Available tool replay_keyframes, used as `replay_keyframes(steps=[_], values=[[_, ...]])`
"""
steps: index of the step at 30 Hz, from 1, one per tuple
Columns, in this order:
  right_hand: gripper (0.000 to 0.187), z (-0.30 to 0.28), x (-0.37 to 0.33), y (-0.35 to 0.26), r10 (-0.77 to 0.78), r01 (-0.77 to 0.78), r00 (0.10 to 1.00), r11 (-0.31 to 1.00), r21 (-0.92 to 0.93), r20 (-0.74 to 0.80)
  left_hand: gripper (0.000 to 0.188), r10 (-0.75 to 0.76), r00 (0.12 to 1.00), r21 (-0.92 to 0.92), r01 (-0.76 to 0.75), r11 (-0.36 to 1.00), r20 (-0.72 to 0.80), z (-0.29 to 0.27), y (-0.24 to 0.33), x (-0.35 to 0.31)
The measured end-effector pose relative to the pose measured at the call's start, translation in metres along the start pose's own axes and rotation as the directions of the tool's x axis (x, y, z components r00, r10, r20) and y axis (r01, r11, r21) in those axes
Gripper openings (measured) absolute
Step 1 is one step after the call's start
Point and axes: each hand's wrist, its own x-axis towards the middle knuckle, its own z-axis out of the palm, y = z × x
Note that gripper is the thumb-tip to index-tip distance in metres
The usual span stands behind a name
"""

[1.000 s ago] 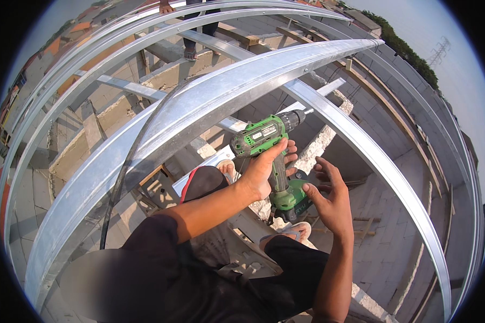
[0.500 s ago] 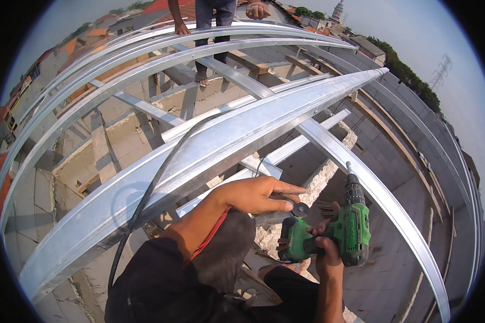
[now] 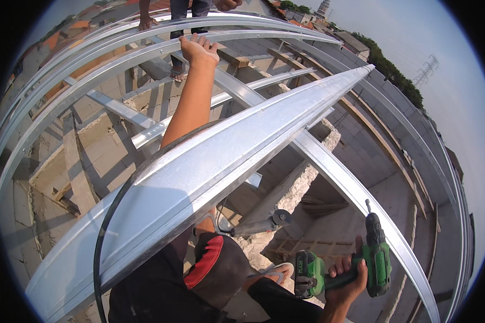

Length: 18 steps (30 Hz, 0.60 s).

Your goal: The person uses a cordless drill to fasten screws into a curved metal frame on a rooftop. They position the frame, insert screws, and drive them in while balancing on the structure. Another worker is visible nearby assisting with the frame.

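Observation:
My left arm reaches far out over a wide silver metal beam (image 3: 237,132). My left hand (image 3: 199,49) is open and empty, palm turned up and fingers spread, at the nearest of several thin curved metal profiles (image 3: 253,35); whether it touches cannot be told. At the lower right, my right hand (image 3: 346,280) is wrapped round the grip of a green and black cordless drill (image 3: 378,264), its bit tilted up beside a narrower metal rail (image 3: 355,188). An angle grinder (image 3: 256,227) with a small disc rests by the rough wall top, below the wide beam.
A black cable (image 3: 103,226) drapes across the wide beam. A co-worker's hand (image 3: 147,22) rests on the far profiles, with legs behind them. Below are block walls (image 3: 299,194) with deep gaps between, and wooden planks (image 3: 80,167). My sandalled foot (image 3: 275,273) is near the wall top.
My left hand has moved from beside the grinder, up and away over the wide beam. The drill in my right hand has shifted lower and slightly right. The view has shifted too.

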Motion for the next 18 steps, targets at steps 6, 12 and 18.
replay_keyframes(steps=[6,12,18], values=[[0.074,-0.013,0.007,0.007,0.0,0.0,1.0,0.999,-0.044,-0.003,0.074,0.016,1.0,-0.111,-0.018,0.994,-0.013,0.016,-0.009,0.028],[0.073,-0.017,0.011,0.018,0.035,-0.034,0.999,0.998,-0.059,0.015,0.068,0.038,0.997,-0.321,-0.06,0.945,-0.074,0.036,-0.002,0.059],[0.073,-0.014,0.011,0.024,0.157,-0.159,0.986,0.987,-0.029,-0.057,0.063,0.031,0.998,-0.307,-0.048,0.951,-0.061,0.027,-0.001,0.066]])
